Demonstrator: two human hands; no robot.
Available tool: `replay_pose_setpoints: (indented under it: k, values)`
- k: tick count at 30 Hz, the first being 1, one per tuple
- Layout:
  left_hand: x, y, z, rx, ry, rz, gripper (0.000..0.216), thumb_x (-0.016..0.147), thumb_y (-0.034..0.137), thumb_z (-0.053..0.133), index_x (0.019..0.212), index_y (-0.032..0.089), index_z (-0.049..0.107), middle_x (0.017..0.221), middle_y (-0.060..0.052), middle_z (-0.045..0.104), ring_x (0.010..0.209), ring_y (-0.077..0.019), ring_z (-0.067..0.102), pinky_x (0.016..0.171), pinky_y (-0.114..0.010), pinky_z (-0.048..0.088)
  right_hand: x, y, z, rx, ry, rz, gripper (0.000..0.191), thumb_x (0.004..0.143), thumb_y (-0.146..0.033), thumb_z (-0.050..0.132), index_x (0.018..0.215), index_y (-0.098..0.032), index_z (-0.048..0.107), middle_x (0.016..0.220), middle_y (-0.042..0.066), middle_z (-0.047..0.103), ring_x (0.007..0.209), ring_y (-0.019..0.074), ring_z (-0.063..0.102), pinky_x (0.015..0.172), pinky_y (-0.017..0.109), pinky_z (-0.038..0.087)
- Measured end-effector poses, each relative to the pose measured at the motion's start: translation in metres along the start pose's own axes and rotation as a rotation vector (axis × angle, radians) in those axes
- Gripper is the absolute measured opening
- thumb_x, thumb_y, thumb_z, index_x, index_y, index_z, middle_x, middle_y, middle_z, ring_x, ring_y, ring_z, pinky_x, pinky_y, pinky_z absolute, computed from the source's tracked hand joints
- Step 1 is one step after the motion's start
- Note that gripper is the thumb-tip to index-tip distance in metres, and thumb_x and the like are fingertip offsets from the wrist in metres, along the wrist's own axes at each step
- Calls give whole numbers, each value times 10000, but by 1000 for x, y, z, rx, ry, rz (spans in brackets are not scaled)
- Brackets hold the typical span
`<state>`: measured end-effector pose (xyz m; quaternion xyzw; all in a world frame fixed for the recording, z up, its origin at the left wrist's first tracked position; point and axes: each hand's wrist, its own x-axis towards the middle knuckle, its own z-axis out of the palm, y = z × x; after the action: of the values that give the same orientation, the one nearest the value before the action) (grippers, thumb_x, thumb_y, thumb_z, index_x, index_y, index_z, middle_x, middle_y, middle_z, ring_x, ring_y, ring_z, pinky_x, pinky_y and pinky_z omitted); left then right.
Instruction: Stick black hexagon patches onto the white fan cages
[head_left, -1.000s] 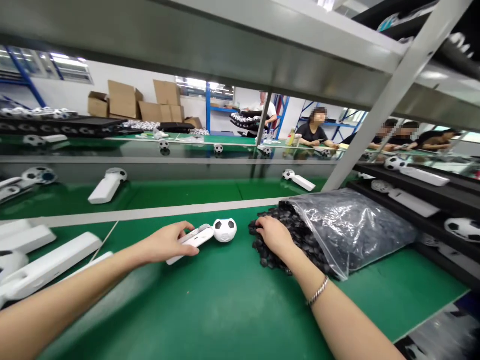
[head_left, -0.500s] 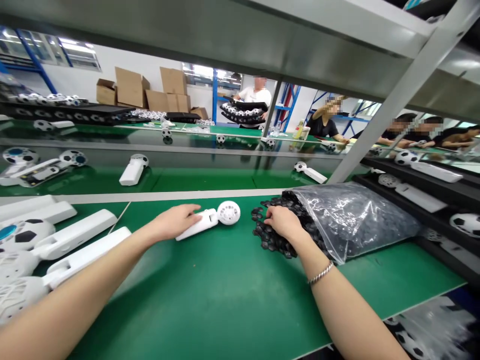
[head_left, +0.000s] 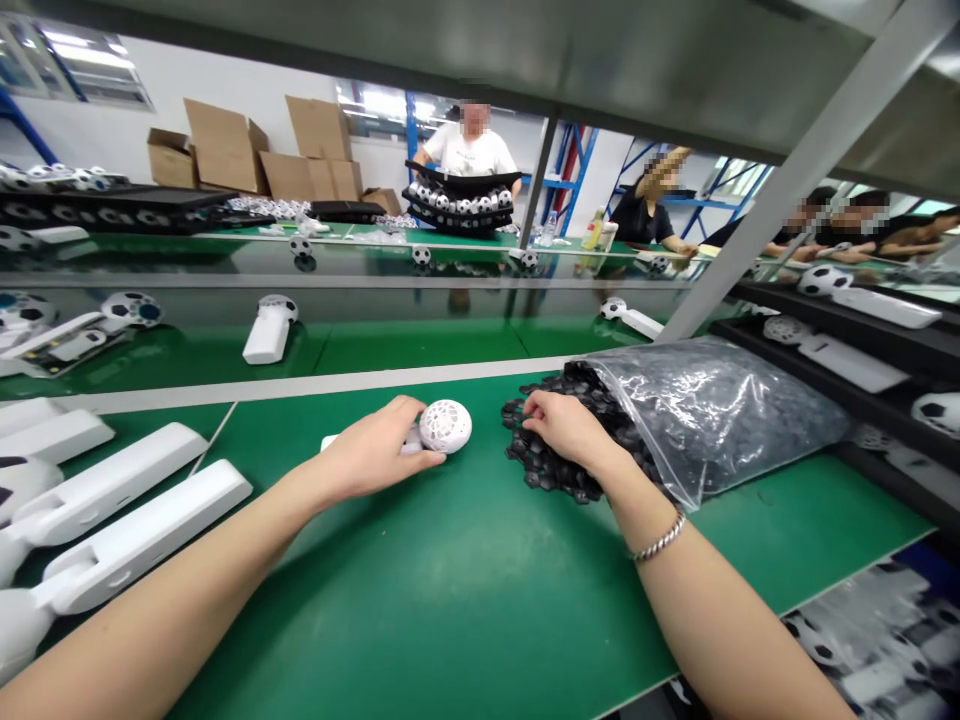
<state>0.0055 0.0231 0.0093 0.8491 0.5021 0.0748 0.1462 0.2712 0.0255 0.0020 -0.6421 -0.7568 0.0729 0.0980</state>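
**Left hand (head_left: 384, 452) on a white handheld fan (head_left: 441, 428), right hand (head_left: 566, 430) among small black pieces (head_left: 553, 482)**

The left hand is holding the fan loosely, thumb and bent fingers lying around its neck; the fan's round, grilled head (head_left: 450, 427) is facing up between both hands. The right hand is resting bunched fingertips in the pile; whether they're gripping one, I cannot tell. Beside it, rightward, a clear plastic bag (head_left: 739, 420) is spilling pieces.

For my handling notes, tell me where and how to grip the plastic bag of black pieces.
Probably pinch the plastic bag by its mouth's near corner, coming from the near side: it lies on its side, mouth facing left, black pieces spread outside, and that corner juts out as loose film.
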Motion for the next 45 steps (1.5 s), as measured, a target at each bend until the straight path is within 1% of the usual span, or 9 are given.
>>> replay_pose_setpoints:
  k: [4, 9, 14, 18, 24, 28, 31, 35, 45]
  values:
    - [2, 10, 9, 82, 18, 40, 682, 784, 587, 381, 1340, 216, 243, 1131, -101, 554, 992, -294, 531, 799, -354, 400, -2, -15, 1, 212, 132, -215, 157, 825, -176, 493, 945, -158, 592, 872, 32, 602, 785, 120, 547, 744, 235, 405]
    - [3, 17, 15, 126, 10, 30, 690, 796, 626, 312, 1343, 212, 238, 1062, -116, 574, 949, -297, 548, 732, -348, 413, -12, -34, 1, 447, 204, -436, 120, 832, -150, 480, 920, -158, 561, 832, 13, 575, 776, 110, 527, 712, 229, 417]
    - [3, 18, 16, 64, 34, 57, 724, 753, 659, 379, 1341, 255, 252, 1095, -89, 554, 999, -284, 518, 764, -342, 417, -23, -51, 4, 300, 213, -717, 205, 875, -144, 409, 961, -187, 590, 913, 40, 569, 846, 135, 487, 743, 271, 385]
    - [2, 17, 19, 33, 61, 50, 808, 690, 670, 467, 1350, 259, 249, 1116, -82, 528, 967, -274, 538, 727, -318, 433, -26, -61, 13, 77, 271, -819, 234, 899, -165, 370, 920, -192, 602, 875, 29, 614, 799, 153, 470, 676, 298, 320]
    - [0, 18, 21, 9, 108, 29, 714, 706, 638, 476, 1305, 279, 330, 1184, -36, 531, 1011, -259, 536, 823, -347, 422, -22, -63, 24, 252, 281, -728, 124, 860, -203, 481, 959, -204, 556, 887, 22, 626, 814, 151, 524, 710, 297, 350]
    - [0, 19, 19, -36, 115, 25, 652, 708, 609, 497, 1271, 307, 367, 1201, -2, 533, 1034, -243, 530, 825, -335, 430, -18, -58, 30, 505, 298, -550, 304, 759, -252, 614, 1036, -201, 498, 1122, 78, 533, 1064, 202, 470, 881, 349, 385]
    - [0, 19, 18, -47, 119, 6, 658, 690, 607, 517, 1265, 317, 377, 1209, 7, 530, 1046, -247, 526, 841, -347, 426, -16, -56, 33, 599, 202, -437, 418, 727, -291, 640, 1098, -206, 467, 1153, 82, 519, 1081, 209, 478, 901, 365, 406]
    - [0, 19, 18, -56, 118, 3, 655, 684, 593, 530, 1264, 332, 374, 1224, 21, 524, 1061, -247, 521, 832, -357, 434, -15, -55, 36, 620, 122, -424, 440, 753, -278, 605, 1157, -209, 445, 1170, 77, 525, 1080, 204, 491, 915, 372, 409]
    - [1, 20, 15, -138, 98, -17, 597, 686, 561, 553, 1228, 354, 412, 1213, 50, 537, 1063, -236, 523, 825, -335, 436, -15, -58, 36, 563, 162, -473, 438, 757, -282, 594, 1157, -182, 446, 1138, 92, 543, 1049, 208, 506, 864, 355, 437]
